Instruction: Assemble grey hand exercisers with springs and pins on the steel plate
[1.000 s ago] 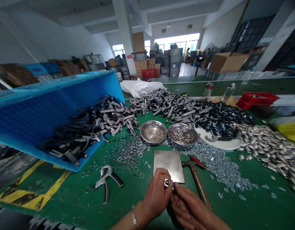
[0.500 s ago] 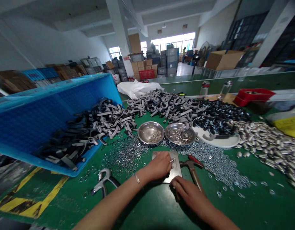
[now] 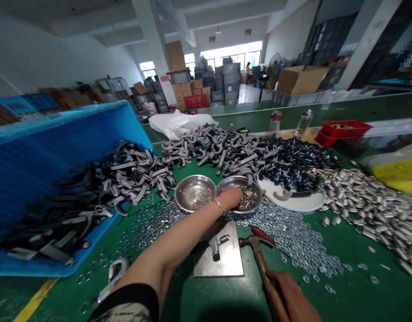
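My left hand reaches into the right metal bowl of small metal pins; its fingertips are hidden there. Beside it, the left metal bowl holds small metal bits. My right hand is closed around the handle of a claw hammer, which lies with its head beside the plate. On the flat metal plate, partly behind my left forearm, lies a grey and black curved-jaw piece with a coil spring. A similar piece with a spring lies left of my forearm.
A blue crate of grey and black pieces lies at the left. More pieces are heaped behind the bowls. Loose rings, black-headed screws, a white plate and metal cylinders spread rightward.
My left hand has left the metal plate and moved forward into the right bowl. My right hand has moved right from the plate's edge onto the hammer handle. The grey piece now lies uncovered.
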Tool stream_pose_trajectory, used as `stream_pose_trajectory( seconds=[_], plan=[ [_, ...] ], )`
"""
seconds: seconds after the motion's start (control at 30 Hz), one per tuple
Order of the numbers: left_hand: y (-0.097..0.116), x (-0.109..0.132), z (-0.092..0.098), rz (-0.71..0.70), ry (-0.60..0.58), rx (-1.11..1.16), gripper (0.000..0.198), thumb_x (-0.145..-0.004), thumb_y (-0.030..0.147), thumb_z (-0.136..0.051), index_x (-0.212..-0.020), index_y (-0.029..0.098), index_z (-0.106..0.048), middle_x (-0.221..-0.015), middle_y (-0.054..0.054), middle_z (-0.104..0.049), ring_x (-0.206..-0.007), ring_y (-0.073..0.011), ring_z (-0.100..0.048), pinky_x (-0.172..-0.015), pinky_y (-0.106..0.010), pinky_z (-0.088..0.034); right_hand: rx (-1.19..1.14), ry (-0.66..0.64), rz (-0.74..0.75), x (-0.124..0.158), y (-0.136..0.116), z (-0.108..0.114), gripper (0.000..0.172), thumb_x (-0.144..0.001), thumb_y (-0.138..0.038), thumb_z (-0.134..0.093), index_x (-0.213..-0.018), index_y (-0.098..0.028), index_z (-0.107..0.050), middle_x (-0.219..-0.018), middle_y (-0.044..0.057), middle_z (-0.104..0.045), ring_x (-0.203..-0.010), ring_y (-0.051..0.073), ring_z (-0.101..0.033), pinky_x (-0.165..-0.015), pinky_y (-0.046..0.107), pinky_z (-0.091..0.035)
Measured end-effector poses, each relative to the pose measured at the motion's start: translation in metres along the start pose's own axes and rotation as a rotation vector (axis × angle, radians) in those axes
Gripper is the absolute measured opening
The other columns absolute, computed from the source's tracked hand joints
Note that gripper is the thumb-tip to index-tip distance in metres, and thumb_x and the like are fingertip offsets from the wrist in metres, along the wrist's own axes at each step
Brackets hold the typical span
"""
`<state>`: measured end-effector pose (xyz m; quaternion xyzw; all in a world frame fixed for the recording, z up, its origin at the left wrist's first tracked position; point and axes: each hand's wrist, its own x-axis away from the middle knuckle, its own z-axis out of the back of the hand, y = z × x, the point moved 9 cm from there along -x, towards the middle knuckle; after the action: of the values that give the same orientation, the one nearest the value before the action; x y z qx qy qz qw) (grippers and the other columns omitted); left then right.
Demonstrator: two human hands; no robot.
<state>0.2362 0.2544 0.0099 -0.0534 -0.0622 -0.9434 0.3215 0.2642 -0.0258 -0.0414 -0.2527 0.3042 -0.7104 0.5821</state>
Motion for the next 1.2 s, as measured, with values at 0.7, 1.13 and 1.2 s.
stream_pose_trajectory(
  seconds=[0.7, 1.13, 1.2],
  plan=[
    [-0.030, 0.112, 0.033, 0.043, 0.453, 0.629, 0.014, -0.089, 0.019, -0.059, -0.094, 0.017, -0.072, -0.097, -0.005, -0.075, -0.091, -0.0173, -0.068, -0.085, -0.030, -0.051, -0.591, -0.250, -0.362, -0.021, 0.015, -0.023, 0.045, -0.086, -0.061, -0.054, -0.105, -0.020, -0.057, -0.071, -0.002, -0.061, -0.064, 0.018, -0.060, -0.057, 0.028, -0.045],
    [-0.062, 0.228, -0.023, 0.336, 0.410, 1.023, 0.014, -0.086, 0.032, -0.067, -0.083, 0.018, -0.068, -0.079, 0.001, -0.068, -0.072, -0.0143, -0.062, -0.067, -0.025, -0.046, -0.530, -0.217, -0.389, -0.024, 0.010, -0.021, 0.050, -0.084, -0.066, -0.057, -0.108, -0.022, -0.060, -0.071, -0.001, -0.063, -0.065, 0.019, -0.060, -0.058, 0.028, -0.047],
    [-0.054, 0.215, -0.022, 0.286, 0.382, 0.882, 0.018, -0.088, 0.035, -0.065, -0.081, 0.018, -0.067, -0.081, 0.000, -0.067, -0.075, -0.0152, -0.061, -0.070, -0.026, -0.044, -0.525, -0.222, -0.366, -0.025, 0.009, -0.021, 0.048, -0.085, -0.063, -0.057, -0.109, -0.021, -0.061, -0.072, -0.001, -0.064, -0.066, 0.019, -0.060, -0.058, 0.028, -0.047]
  ],
)
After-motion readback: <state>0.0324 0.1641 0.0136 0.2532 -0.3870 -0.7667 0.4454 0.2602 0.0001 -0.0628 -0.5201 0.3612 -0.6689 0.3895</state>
